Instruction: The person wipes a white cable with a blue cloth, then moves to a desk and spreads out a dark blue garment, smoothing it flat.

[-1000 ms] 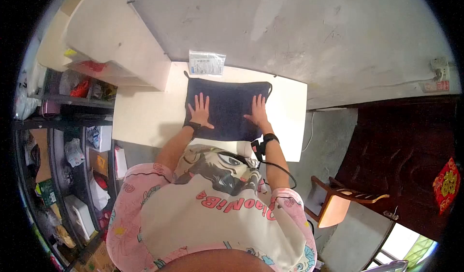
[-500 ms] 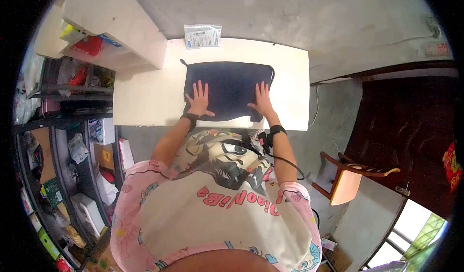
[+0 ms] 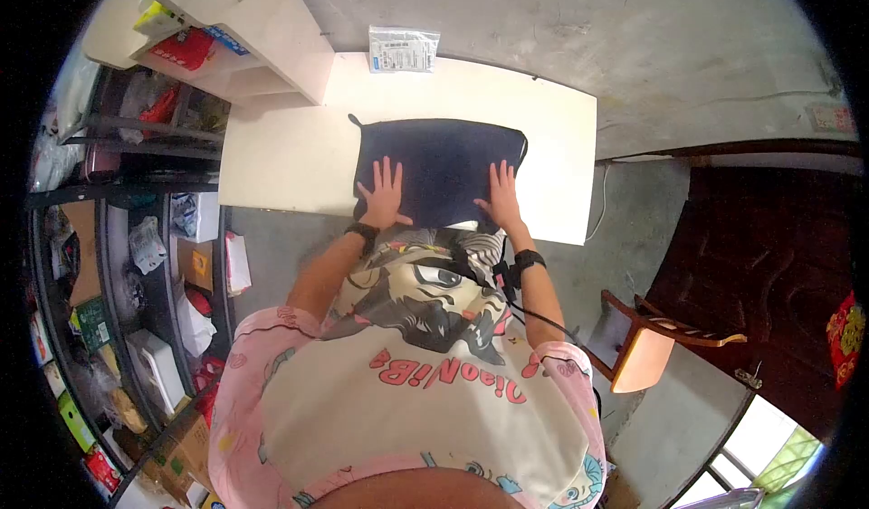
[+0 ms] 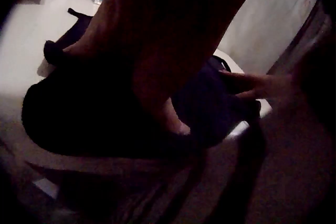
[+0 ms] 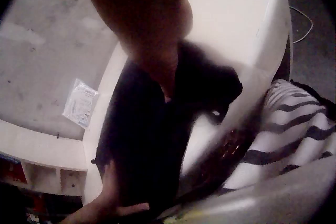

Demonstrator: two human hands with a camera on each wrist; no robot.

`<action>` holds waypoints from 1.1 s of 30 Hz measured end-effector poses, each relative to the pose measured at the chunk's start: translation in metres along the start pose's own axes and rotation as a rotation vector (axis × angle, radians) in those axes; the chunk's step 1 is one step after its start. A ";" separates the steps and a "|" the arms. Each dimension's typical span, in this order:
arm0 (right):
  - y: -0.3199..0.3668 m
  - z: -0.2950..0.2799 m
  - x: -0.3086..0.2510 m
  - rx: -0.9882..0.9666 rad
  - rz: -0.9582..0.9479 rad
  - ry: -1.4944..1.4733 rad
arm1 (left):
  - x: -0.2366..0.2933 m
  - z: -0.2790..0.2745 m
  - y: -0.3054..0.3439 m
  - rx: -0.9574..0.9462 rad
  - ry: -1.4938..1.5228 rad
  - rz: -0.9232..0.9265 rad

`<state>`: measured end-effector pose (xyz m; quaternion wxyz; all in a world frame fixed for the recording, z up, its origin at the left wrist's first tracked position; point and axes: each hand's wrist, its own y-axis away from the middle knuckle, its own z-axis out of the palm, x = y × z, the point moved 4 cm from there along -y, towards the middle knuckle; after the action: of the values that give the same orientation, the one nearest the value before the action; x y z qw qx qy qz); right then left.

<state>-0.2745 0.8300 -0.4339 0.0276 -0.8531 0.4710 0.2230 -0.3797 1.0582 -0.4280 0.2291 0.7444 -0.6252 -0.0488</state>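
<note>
A dark navy piece of cloth [image 3: 439, 170] with a thin strap at its right edge and a small loop at its far left corner lies spread on the white table [image 3: 290, 161]. My left hand [image 3: 384, 198] rests flat on its near left part, fingers spread and pointing away from me. On its near right part lies my right hand [image 3: 503, 199], also palm down with straight fingers. The cloth's near edge is close to the table's front edge. In the right wrist view the cloth [image 5: 139, 129] is dark, with the left hand [image 5: 107, 195] at its far side.
A clear plastic packet [image 3: 404, 50] with a printed label lies at the table's back edge by the wall. A white shelf unit [image 3: 244, 29] stands at the back left, dark shelving [image 3: 109, 265] at the left. A wooden chair [image 3: 643, 355] is at the right.
The cloth has slid towards me under both hands, so its gap from the packet has grown. The head view has also shifted. Both hands stay flat on the cloth.
</note>
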 end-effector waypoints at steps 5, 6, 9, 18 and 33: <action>0.008 0.001 -0.003 0.019 -0.022 -0.004 | -0.007 0.038 0.004 0.189 -0.318 0.035; 0.008 0.000 -0.003 0.009 -0.019 -0.008 | -0.001 0.022 0.011 0.139 -0.197 0.056; 0.010 -0.002 -0.004 0.017 -0.032 -0.031 | -0.002 0.026 0.008 0.253 -0.216 0.059; 0.004 -0.001 -0.004 -0.027 0.017 -0.026 | -0.004 0.029 0.006 0.097 -0.135 0.027; 0.001 -0.005 -0.006 -0.022 0.037 -0.065 | -0.006 0.034 0.005 -0.003 -0.144 -0.006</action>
<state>-0.2762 0.8332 -0.4269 0.0292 -0.8368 0.4829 0.2563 -0.3975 1.0535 -0.4577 0.1844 0.7407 -0.6377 -0.1036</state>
